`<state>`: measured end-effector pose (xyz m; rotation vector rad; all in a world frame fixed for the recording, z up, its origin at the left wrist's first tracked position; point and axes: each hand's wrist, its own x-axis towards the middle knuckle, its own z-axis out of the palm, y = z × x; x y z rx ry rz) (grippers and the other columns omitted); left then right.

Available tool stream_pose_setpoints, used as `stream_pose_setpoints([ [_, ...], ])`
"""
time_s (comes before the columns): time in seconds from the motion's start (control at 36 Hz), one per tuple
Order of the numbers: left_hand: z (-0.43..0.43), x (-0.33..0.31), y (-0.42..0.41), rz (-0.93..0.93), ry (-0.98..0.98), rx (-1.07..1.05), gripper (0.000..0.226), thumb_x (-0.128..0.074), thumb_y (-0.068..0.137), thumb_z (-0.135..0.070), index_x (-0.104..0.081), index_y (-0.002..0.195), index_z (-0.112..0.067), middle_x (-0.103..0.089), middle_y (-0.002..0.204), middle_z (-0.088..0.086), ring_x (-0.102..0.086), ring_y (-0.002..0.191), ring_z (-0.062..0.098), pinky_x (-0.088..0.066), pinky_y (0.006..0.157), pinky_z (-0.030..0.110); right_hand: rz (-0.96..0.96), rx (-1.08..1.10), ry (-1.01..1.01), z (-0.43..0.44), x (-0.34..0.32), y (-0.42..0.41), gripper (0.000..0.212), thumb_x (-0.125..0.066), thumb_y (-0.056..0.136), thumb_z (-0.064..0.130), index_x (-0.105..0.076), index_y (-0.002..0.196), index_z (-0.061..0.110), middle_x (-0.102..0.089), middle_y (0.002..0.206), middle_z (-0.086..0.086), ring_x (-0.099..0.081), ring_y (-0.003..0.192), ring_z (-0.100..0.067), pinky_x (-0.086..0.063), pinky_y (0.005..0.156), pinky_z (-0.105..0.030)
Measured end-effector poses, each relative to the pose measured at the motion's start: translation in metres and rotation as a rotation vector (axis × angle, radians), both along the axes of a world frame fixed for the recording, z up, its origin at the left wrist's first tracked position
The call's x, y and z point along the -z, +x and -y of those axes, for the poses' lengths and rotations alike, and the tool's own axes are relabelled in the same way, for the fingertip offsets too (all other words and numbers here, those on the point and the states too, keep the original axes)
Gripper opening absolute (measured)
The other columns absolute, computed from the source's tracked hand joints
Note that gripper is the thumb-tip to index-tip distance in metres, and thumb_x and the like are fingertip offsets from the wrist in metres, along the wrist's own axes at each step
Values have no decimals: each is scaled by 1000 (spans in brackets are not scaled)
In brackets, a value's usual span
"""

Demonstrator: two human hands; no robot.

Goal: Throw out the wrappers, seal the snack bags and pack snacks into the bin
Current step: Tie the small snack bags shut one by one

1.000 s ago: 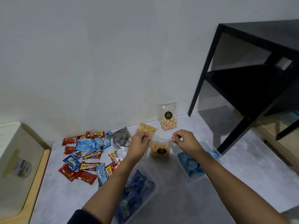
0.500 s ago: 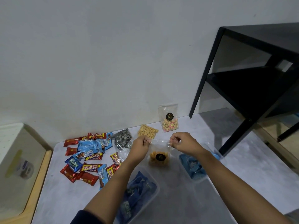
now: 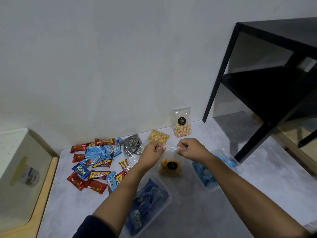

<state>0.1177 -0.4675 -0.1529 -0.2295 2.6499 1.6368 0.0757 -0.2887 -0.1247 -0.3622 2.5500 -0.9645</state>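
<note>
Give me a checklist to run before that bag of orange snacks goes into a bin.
1. Left hand pinching the bag's top edge: ok.
2. Right hand pinching the same edge: ok.
3. Bag hanging upright, snacks at the bottom: ok.
4. Seal fully closed: cannot tell.
5. Room in near bin, part filled with blue packs: cannot tell.
6. Room in right bin: cannot tell.

Snack bars [image 3: 96, 162] left of two bins [image 3: 169, 194], pouch [image 3: 181, 123] behind against the wall [image 3: 120, 66].
</note>
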Motion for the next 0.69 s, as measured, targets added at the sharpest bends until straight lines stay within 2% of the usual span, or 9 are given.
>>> stream_pose_setpoints([
  [0.14, -4, -1, 2, 10, -37, 20, 11, -55, 91, -17, -54, 80, -13, -45, 66, -5, -38, 59, 6, -31, 54, 20, -77, -55, 61, 7, -3, 2, 9, -58, 81, 18, -58, 74, 23, -56, 78, 7, -58, 83, -22, -42, 71, -30],
  [0.19, -4, -1, 3, 11, -37, 19, 14, -55, 91, -16, -51, 78, -13, -42, 64, -5, -37, 58, 7, -30, 52, 19, -93, -46, 74, 8, -3, 2, 12, -57, 81, 17, -57, 72, 24, -54, 75, 9, -56, 80, -20, -38, 68, -27],
  [0.28, -3, -3, 4, 3, -47, 8, 16, -54, 90, -14, -49, 75, -13, -40, 62, -6, -35, 57, 6, -28, 49, 15, -50, -3, 34, 9, -1, 3, 14, -58, 80, 21, -58, 69, 29, -61, 80, 7, -58, 78, -17, -44, 70, -28],
  [0.39, -5, -7, 6, -15, -59, 13, 13, -54, 90, -11, -52, 77, -11, -43, 62, -6, -37, 56, 5, -31, 48, 11, -2, -14, 2, 12, -2, 5, 5, -65, 77, 24, -63, 73, 27, -63, 82, 8, -60, 80, -15, -48, 73, -30],
  [0.56, -7, -12, 9, -27, -47, 28, 29, -53, 90, -7, -45, 66, -21, -41, 61, -7, -35, 55, 4, -32, 47, 8, -85, -25, 42, 19, -6, 8, 14, -56, 80, 14, -58, 71, 25, -59, 82, 5, -57, 81, -20, -38, 65, -25],
  [0.69, -4, -8, 10, -22, -50, 13, 23, -53, 89, -7, -48, 70, -18, -42, 61, -7, -36, 56, 5, -32, 48, 10, -29, -10, 28, 22, -5, 11, 5, -63, 78, 23, -62, 75, 27, -62, 83, 8, -58, 79, -16, -42, 67, -25],
])
